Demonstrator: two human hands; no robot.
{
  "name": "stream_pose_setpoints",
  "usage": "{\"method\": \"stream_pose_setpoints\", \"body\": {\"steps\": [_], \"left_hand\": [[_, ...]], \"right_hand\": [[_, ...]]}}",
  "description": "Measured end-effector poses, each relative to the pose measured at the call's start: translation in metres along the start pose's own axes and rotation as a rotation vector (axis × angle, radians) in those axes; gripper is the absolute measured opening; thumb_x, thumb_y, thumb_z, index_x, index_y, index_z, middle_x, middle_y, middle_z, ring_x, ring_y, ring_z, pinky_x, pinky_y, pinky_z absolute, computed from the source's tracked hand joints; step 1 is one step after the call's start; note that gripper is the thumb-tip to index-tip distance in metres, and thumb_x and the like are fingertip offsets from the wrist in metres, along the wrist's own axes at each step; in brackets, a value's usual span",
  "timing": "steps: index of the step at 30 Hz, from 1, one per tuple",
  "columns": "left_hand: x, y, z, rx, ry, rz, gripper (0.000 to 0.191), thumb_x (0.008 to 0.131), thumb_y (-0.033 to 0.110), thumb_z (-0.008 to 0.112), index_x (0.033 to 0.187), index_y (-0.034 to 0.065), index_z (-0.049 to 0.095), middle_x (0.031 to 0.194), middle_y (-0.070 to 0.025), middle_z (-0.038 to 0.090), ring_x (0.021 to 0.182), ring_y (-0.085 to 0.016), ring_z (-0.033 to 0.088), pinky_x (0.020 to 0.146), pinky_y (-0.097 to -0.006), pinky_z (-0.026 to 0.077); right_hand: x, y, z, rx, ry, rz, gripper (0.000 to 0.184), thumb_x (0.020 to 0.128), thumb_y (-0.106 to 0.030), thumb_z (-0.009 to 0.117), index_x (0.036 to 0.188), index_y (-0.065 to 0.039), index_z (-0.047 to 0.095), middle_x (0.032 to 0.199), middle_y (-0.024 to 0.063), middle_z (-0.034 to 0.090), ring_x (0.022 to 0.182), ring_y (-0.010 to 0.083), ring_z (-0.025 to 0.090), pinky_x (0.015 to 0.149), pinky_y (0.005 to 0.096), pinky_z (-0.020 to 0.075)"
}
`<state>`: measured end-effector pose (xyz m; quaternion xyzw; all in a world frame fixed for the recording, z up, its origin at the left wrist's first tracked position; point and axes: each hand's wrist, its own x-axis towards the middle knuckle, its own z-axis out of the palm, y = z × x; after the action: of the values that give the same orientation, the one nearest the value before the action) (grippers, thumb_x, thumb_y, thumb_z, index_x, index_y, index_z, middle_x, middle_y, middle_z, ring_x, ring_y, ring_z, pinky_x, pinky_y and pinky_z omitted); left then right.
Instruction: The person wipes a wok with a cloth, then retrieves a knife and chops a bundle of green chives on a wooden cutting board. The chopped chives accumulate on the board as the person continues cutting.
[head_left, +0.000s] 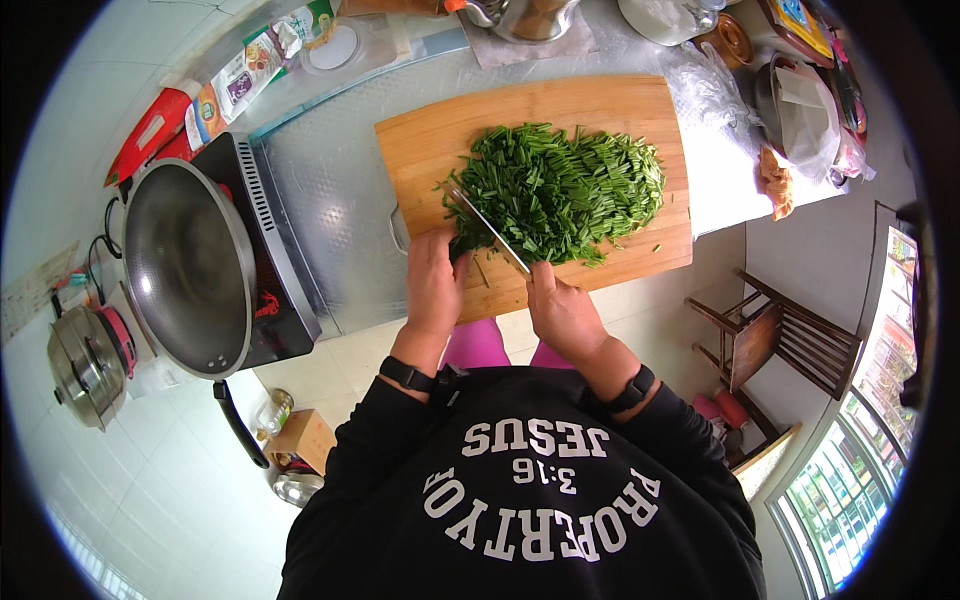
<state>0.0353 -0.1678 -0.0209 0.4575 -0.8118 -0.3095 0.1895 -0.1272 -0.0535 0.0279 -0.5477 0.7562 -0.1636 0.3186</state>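
My right hand (559, 307) grips the handle of a kitchen knife (491, 230), whose blade slants up and to the left. Along the blade's right side lies a broad heap of chopped green leafy vegetable (559, 195), probably chives, cut into short lengths. A wooden cutting board (427, 142) carries the heap. At the board's near left edge, my left hand (436, 281) holds a small bunch of dark green leaves (466, 244) close to the blade. Its fingers hide part of that bunch. A few loose cut pieces lie by the near edge.
A wok (187, 270) sits on a black cooktop (277, 322) at left, its handle jutting toward me. A metal kettle (525, 19) stands behind the board. Clear plastic bags (705, 90) and a bowl (802, 112) are at right. A wooden chair (757, 345) stands beyond the counter.
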Motion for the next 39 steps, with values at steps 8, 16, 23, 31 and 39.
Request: {"method": "stream_pose_setpoints", "body": {"steps": [8,16,23,31,39], "left_hand": [[-0.009,-0.005,-0.007,0.001,-0.043,0.003,0.032,0.079,0.003,0.073,0.106,0.0010,0.057,0.103,-0.0161,0.057,0.096,-0.038,0.054,0.084,-0.0447,0.047],[-0.015,-0.010,-0.007,0.046,-0.045,0.001,0.020,0.080,0.004,0.071,0.098,0.0030,0.061,0.097,-0.0132,0.059,0.090,-0.036,0.056,0.078,-0.0438,0.049],[-0.018,-0.011,-0.008,0.057,-0.061,-0.020,0.025,0.079,0.002,0.071,0.101,0.0039,0.059,0.100,-0.0133,0.059,0.095,-0.037,0.057,0.081,-0.0437,0.050],[-0.027,-0.005,-0.011,-0.061,-0.086,-0.071,0.036,0.077,-0.001,0.071,0.109,0.0009,0.054,0.111,-0.0177,0.057,0.105,-0.040,0.055,0.088,-0.0453,0.048],[-0.028,0.000,-0.007,0.001,-0.065,-0.036,0.033,0.078,-0.002,0.068,0.109,0.0015,0.056,0.111,-0.0164,0.057,0.104,-0.039,0.056,0.086,-0.0455,0.048]], "right_hand": [[-0.011,-0.020,-0.017,-0.149,-0.267,0.027,0.023,0.088,-0.007,0.051,0.107,0.000,0.041,0.078,0.0209,0.067,0.063,0.0412,0.066,0.054,0.0487,0.0546],[-0.006,-0.026,-0.009,-0.207,-0.384,0.078,0.023,0.088,-0.007,0.049,0.107,0.000,0.040,0.081,0.0220,0.066,0.067,0.0413,0.068,0.056,0.0501,0.0551],[0.006,-0.005,0.023,-0.064,-0.244,0.023,0.019,0.088,-0.007,0.047,0.105,-0.002,0.040,0.083,0.0240,0.066,0.070,0.0448,0.066,0.060,0.0533,0.0546],[-0.009,-0.023,-0.010,-0.163,-0.401,0.046,0.020,0.087,-0.006,0.050,0.104,-0.001,0.041,0.080,0.0215,0.067,0.065,0.0411,0.067,0.056,0.0499,0.0553],[0.003,-0.007,0.031,-0.088,-0.238,-0.038,0.020,0.086,-0.003,0.049,0.103,-0.001,0.039,0.078,0.0235,0.066,0.067,0.0445,0.066,0.056,0.0534,0.0539]]}}
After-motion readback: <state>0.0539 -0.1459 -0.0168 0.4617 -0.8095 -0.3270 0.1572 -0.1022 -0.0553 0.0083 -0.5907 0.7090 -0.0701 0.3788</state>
